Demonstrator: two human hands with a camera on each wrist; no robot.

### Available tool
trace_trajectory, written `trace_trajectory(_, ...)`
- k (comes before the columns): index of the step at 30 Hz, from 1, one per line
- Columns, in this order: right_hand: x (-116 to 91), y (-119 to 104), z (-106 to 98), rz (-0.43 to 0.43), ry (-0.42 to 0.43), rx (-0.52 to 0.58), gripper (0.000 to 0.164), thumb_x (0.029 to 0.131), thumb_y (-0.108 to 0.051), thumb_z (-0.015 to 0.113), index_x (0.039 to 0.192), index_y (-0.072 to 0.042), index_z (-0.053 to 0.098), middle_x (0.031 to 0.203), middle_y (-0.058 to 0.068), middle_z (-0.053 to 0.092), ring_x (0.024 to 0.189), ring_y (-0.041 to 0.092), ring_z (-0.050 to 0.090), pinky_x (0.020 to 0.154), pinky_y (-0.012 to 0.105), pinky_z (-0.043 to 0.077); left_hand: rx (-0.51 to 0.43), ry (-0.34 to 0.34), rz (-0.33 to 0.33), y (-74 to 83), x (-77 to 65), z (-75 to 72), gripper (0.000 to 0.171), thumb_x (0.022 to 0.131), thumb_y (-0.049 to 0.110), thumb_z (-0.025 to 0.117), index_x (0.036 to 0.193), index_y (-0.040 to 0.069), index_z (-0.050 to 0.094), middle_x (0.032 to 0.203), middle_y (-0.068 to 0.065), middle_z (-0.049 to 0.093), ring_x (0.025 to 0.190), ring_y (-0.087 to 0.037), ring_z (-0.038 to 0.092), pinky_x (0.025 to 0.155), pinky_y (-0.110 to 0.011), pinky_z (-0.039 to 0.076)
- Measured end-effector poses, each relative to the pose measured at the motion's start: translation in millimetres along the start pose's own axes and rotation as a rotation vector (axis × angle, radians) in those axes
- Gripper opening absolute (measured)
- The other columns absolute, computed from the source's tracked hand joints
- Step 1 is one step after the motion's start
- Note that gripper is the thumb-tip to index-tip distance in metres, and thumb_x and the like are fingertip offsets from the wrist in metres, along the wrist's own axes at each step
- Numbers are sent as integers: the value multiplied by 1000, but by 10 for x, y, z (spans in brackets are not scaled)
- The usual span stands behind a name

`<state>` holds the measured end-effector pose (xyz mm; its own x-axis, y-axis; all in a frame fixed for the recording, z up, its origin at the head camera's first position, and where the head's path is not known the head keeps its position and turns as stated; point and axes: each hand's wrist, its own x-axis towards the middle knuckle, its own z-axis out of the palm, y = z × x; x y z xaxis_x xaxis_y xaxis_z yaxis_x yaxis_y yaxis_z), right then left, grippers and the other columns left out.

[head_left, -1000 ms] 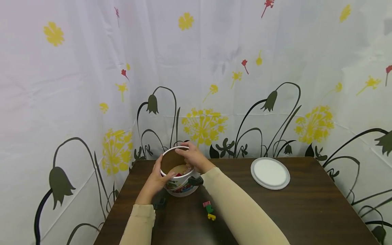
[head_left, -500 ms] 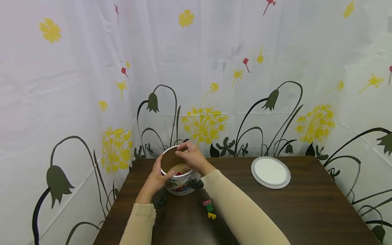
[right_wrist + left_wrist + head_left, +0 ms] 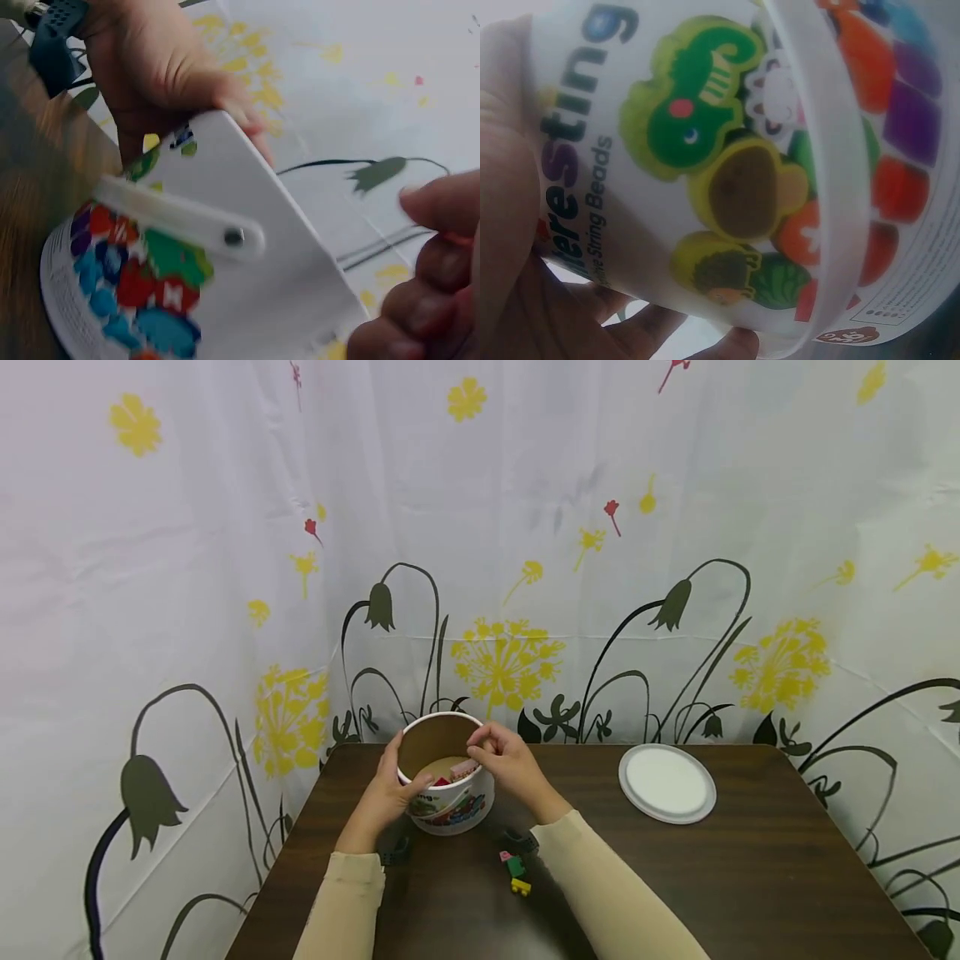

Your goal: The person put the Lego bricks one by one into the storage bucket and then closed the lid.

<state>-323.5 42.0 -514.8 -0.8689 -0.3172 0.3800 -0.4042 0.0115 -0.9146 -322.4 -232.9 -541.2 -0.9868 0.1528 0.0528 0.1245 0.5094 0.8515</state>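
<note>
A white printed bucket [image 3: 452, 806] stands tilted on the table, its mouth facing me. My left hand [image 3: 388, 800] grips its left side, thumb over the near rim and fingers along the outside. In the left wrist view the bucket's wall [image 3: 652, 247] shows cartoon beads and the words "String Beads". My right hand [image 3: 513, 768] is at the right rim, fingers loosely curled, and I see nothing between them. Its curled fingers [image 3: 442, 262] also show at the right edge of the right wrist view. Inside the bucket lie a pink piece [image 3: 464, 769] and a red piece [image 3: 442, 782].
Small pink [image 3: 506, 856], green [image 3: 516, 867] and yellow [image 3: 521, 887] toy pieces lie on the dark wooden table [image 3: 675, 893], in front of the bucket. A round white lid [image 3: 667, 783] lies to the right. Behind the table hangs a flowered curtain [image 3: 510, 527].
My right hand has come out of the bucket's mouth and moved right to the rim, uncovering the pink piece inside. My left hand keeps its grip on the bucket.
</note>
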Motion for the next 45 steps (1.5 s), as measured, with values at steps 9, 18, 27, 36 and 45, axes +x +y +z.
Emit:
trace_trajectory(9,-447,93,-425,194,-12,-321,7,107,-24,71,111,-18,73,76,-2,49,64,12,43,61,27,39,10,-12,-10,-8,26,-15,114,96,45,79,176,17,4,178,-26,15,156,-53,33,128,-70,30)
trace_trajectory(18,-916,135,-470,427,-102,-370,26,104,-33,74,115,-13,63,83,1,55,63,13,49,58,28,42,9,-3,-11,-14,15,-3,113,96,41,80,176,17,4,177,-26,16,155,-54,34,128,-71,30)
trace_trajectory(27,-1273,221,-355,478,-136,-425,36,99,-36,80,112,-10,59,84,3,58,65,16,56,59,31,45,14,3,-26,-4,31,-12,113,97,41,80,177,20,3,177,-26,17,155,-54,34,127,-73,29)
trace_trajectory(36,-1448,452,-92,407,-86,-563,45,93,-52,83,105,-17,58,77,-8,58,62,9,53,57,28,41,10,11,-22,-9,-4,-22,113,96,41,80,177,20,4,176,-26,17,155,-54,34,128,-72,29)
trace_trajectory(45,-1499,466,-9,359,-18,-716,40,87,-52,88,95,-23,62,75,-13,57,61,5,48,56,27,37,0,1,-11,-14,9,-8,110,98,37,79,176,19,5,178,-25,16,157,-53,32,128,-71,28)
